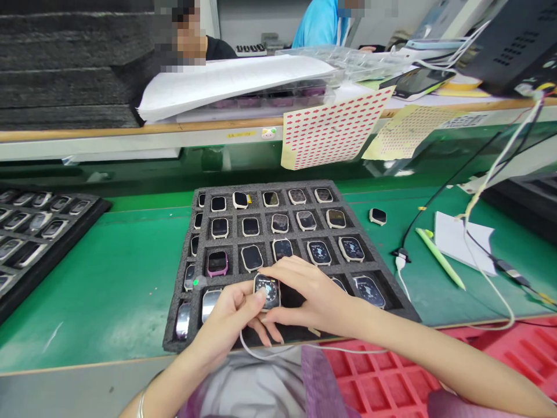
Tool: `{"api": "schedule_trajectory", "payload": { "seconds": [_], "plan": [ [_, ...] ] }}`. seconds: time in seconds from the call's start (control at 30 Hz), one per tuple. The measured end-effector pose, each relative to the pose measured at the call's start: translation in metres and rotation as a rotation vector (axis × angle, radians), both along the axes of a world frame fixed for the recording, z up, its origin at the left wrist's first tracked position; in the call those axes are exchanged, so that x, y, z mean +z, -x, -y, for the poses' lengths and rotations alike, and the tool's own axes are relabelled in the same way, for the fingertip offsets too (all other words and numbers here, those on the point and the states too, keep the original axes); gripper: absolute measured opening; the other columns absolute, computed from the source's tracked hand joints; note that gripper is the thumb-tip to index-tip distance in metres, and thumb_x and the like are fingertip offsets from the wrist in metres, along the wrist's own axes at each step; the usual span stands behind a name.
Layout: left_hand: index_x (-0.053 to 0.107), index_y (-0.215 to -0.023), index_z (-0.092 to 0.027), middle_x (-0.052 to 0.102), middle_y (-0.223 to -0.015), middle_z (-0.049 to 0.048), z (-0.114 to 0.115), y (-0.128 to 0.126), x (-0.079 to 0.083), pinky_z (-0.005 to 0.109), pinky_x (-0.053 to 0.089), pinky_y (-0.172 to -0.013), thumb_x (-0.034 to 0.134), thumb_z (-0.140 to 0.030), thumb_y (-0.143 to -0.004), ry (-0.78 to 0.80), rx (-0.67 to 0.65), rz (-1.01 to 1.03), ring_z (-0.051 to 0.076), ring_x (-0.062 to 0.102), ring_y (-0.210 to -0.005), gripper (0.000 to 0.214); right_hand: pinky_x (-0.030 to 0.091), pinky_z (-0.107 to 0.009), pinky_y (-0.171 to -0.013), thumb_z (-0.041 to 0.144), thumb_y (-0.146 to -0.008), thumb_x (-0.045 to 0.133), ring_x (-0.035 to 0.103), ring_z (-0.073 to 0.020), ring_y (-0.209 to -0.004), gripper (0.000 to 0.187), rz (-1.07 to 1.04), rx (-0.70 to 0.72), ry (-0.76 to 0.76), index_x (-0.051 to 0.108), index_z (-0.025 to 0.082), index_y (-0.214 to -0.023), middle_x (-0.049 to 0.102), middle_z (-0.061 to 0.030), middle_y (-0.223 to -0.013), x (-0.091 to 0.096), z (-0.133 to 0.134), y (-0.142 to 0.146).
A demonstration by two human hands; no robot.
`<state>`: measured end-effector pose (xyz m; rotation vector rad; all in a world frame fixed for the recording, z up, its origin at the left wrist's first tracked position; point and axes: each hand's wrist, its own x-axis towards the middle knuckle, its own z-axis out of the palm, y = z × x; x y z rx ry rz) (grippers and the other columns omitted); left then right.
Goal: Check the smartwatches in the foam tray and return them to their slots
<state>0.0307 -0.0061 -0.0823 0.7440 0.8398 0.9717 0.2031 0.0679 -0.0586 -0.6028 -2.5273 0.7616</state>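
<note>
A square smartwatch (pixel 267 292) with a lit round dial is between my two hands, above the front of a grey foam tray (pixel 235 273). My left hand (pixel 237 310) holds the watch from the left, thumb across the screen's lower part. My right hand (pixel 311 287) curves round its right side, with fingers at the top edge and the thumb near the bottom corner. A white cable (pixel 282 352) runs below the hands; where it ends is hidden. Several watches sit in the tray's compartments, among them a purple-framed watch (pixel 217 263). My right hand covers some front compartments.
Another foam tray of watches (pixel 39 232) lies at left on the green table. To the right are a loose watch (pixel 378 216), a green pen (pixel 440 258), white paper (pixel 463 241) and cables. A shelf (pixel 209 134) crosses the back. Red trays (pixel 383 383) sit below the table edge.
</note>
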Motion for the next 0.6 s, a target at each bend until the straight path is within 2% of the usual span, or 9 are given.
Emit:
{"api": "schedule_trajectory", "payload": {
  "seconds": [0.13, 0.23, 0.33, 0.4, 0.5, 0.6],
  "plan": [
    [0.06, -0.099, -0.01, 0.067, -0.077, 0.0069, 0.001, -0.002, 0.003, 0.022, 0.052, -0.054, 0.059, -0.036, -0.088, -0.061, -0.01, -0.061, 0.012, 0.061, -0.054, 0.029, 0.045, -0.037, -0.083, 0.039, -0.081, 0.072, 0.055, -0.0222, -0.093, 0.047, -0.006, 0.057, -0.061, 0.056, 0.014, -0.117, 0.061, -0.0097, -0.103, 0.001, 0.0, -0.003],
    [0.057, -0.108, -0.013, 0.061, -0.08, 0.0035, 0.004, -0.005, 0.002, 0.023, 0.05, -0.056, 0.055, -0.038, -0.089, -0.112, 0.008, -0.177, 0.012, 0.058, -0.058, 0.03, 0.045, -0.038, -0.082, 0.034, -0.083, 0.069, 0.054, -0.0232, -0.094, 0.039, 0.032, 0.034, -0.146, 0.057, 0.015, -0.115, 0.058, -0.0114, -0.107, 0.005, 0.003, -0.003],
    [0.05, -0.12, -0.02, 0.056, -0.082, 0.0008, 0.011, -0.006, 0.002, 0.023, 0.048, -0.063, 0.051, -0.038, -0.092, -0.189, 0.017, -0.355, 0.012, 0.054, -0.065, 0.034, 0.044, -0.041, -0.08, 0.026, -0.083, 0.064, 0.054, -0.024, -0.088, 0.035, -0.065, -0.019, -0.297, 0.056, 0.013, -0.115, 0.059, -0.0117, -0.1, 0.011, 0.006, -0.007],
    [0.049, -0.123, -0.022, 0.056, -0.088, 0.002, 0.015, -0.002, 0.004, 0.023, 0.048, -0.068, 0.049, -0.038, -0.093, -0.228, -0.015, -0.412, 0.012, 0.053, -0.07, 0.034, 0.043, -0.041, -0.08, 0.024, -0.081, 0.064, 0.054, -0.0234, -0.085, 0.037, -0.139, -0.056, -0.345, 0.055, 0.013, -0.114, 0.059, -0.0101, -0.094, 0.015, 0.006, -0.014],
    [0.056, -0.111, -0.018, 0.056, -0.084, 0.0035, 0.018, 0.011, 0.011, 0.024, 0.047, -0.066, 0.043, -0.041, -0.094, -0.217, -0.028, -0.326, 0.013, 0.053, -0.068, 0.031, 0.042, -0.04, -0.079, 0.027, -0.078, 0.068, 0.052, -0.0228, -0.083, 0.037, -0.039, -0.091, -0.274, 0.057, 0.014, -0.111, 0.058, -0.0084, -0.092, 0.019, 0.005, -0.031],
    [0.06, -0.106, -0.014, 0.059, -0.085, 0.0065, 0.017, 0.03, 0.018, 0.025, 0.048, -0.06, 0.04, -0.039, -0.096, -0.149, 0.086, -0.169, 0.013, 0.054, -0.064, 0.034, 0.042, -0.041, -0.078, 0.026, -0.078, 0.069, 0.051, -0.0246, -0.084, 0.032, 0.203, -0.079, -0.208, 0.062, 0.013, -0.106, 0.058, -0.0097, -0.093, 0.019, 0.005, -0.048]
  ]
}}
